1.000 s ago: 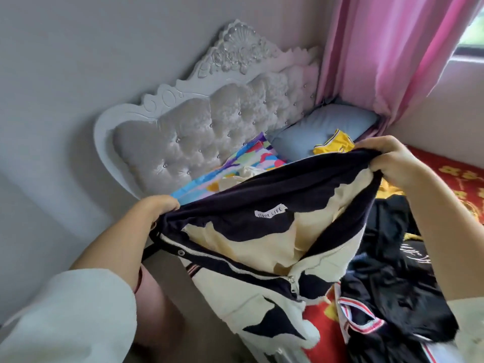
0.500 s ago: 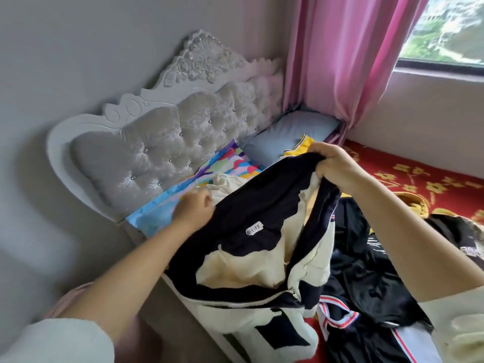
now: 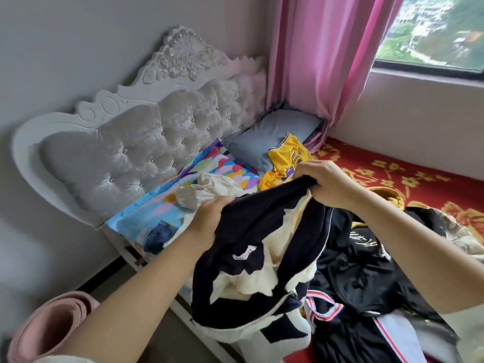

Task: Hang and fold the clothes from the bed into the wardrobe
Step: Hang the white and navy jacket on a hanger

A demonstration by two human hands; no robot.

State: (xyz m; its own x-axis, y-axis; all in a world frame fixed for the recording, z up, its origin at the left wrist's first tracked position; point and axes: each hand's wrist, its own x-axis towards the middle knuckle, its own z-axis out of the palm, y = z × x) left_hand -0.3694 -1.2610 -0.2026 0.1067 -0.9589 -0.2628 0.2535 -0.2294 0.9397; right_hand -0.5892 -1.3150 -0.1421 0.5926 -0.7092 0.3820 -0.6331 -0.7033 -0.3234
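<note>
Left hand (image 3: 207,221) fingers curl round the edge of the navy-and-cream jacket (image 3: 262,247); right hand (image 3: 324,183) clamps its bunched top. Yellow jersey (image 3: 285,155) lies just beyond the right fingers; black clothes (image 3: 361,263) below them.

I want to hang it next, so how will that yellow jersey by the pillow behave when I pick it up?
The yellow jersey lies crumpled with sharp creases, so it will probably hang floppy. Its shiny fabric suggests it is light and may slip through a loose pinch. It rests partly on the pillow, free of the other clothes, so it should lift away easily.
</note>
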